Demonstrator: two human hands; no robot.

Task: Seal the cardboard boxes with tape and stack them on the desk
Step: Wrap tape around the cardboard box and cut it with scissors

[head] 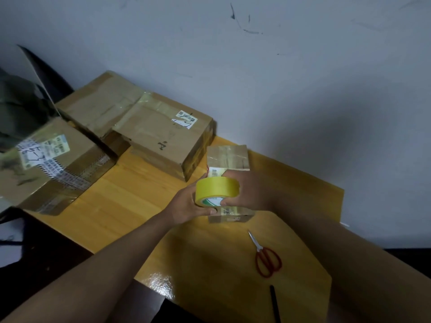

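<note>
A: Small cardboard box [227, 157] is lying on the yellow wooden desk [130, 197], long axis running away from the person toward the wall [279, 66], far end pointing at the wall. Near end is sitting under the hands.

B: And the tape?

A: Yellow tape roll [217, 191] is being held just above the near half of the small box, standing on edge, its core facing toward the person and slightly down. Green and white printing is showing on the inner ring, too blurred to read.

B: Grip?

A: Left hand [186, 203] is cupping the roll from the left, fingers curled round it, thumb lying along the box's near edge. Right hand [247, 190] is wrapping over the roll from the right, fingertips pinching at the roll's lower front. Neither is spread.

B: Labels?

A: White barcode sticker on the small box top, partly hidden by the roll. Clear tape already across its far end. Medium box [168, 141] just to the left is carrying a white label with a handwritten mark, plus black scrawl lower down, unreadable. Large box [53, 164] at left is showing a printed shipping label and handwriting, blurred. A flat box [98, 106] is lying behind them against the wall.

B: Anything else?

A: Red-handled scissors [265, 257] are lying on the desk near the person, blades closed, tips pointing toward the small box
</note>
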